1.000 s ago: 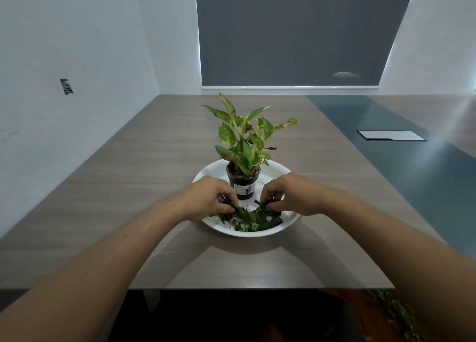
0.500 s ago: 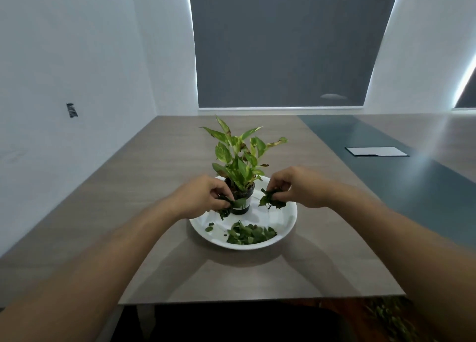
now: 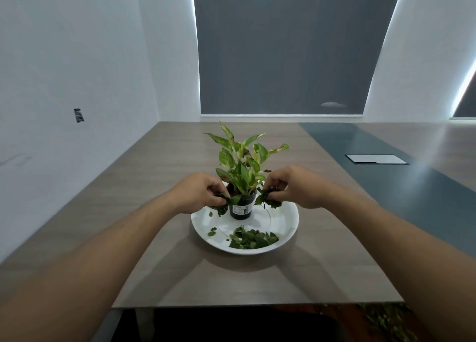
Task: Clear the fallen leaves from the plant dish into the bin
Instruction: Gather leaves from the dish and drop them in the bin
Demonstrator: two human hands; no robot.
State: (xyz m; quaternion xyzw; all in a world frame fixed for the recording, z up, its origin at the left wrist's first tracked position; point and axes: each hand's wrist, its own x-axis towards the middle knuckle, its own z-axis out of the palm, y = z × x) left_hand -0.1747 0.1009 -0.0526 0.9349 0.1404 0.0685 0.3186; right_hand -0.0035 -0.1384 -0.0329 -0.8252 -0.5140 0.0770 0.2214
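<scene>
The loose dark-green fallen leaves [image 3: 253, 240] lie mostly in a heap at the near edge of the round white plant dish [image 3: 284, 222], lower centre of frame, w/ a couple of stray bits [image 3: 212, 231] toward its left rim. Both hands hover just above the dish, either side of the small black plastic pot [image 3: 241, 209] that stands in it. The left hand [image 3: 199, 193] has its grip pinched closed on a clump of leaves [image 3: 223, 204], thumb & fingertips together; the right hand [image 3: 292, 187] is likewise closed on its own clump [image 3: 266, 199]. Each clump dangles below the fingers, clear of the dish, so this looks like a lift-out. Holding them low over the dish probably means any dropped scraps land back in it, not on the grey wood-grain counter [image 3: 159, 177]. The pale-green leafy plant [image 3: 240, 159] rises between the wrists, so the hands work around it, not through it. No bin can be made out; some leaves [image 3: 383, 321] seem to lie on the floor, lower right. Judgement: part done, the main heap remains.
</scene>
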